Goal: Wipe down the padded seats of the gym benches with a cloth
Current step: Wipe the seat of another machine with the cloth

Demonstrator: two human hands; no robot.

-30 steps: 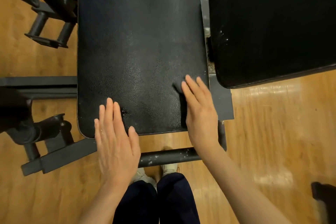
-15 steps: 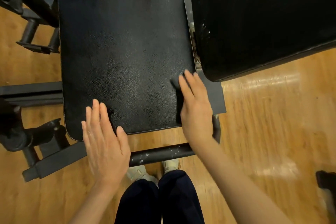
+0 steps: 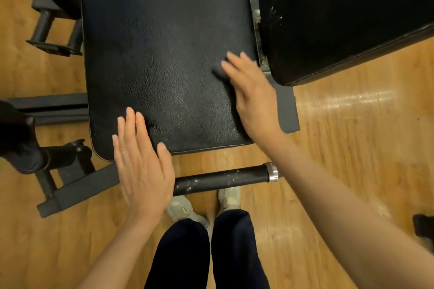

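Since a moment ago our right hand point(image 3: 252, 96) has slid a little farther up the seat pad point(image 3: 164, 54) along its right edge, fingers straight and blurred, pressing a dark cloth point(image 3: 217, 70) that barely shows beneath them. Our left hand point(image 3: 141, 162) lies flat with fingers together on the pad's near edge, toward its left corner.

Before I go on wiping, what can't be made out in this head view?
- Cloth: mostly hidden under the right hand, and blurred.
- Seat pad: far end cut off by the top edge.
- Second pad: cut off top and right.
- Left hand: contact with pad unclear.
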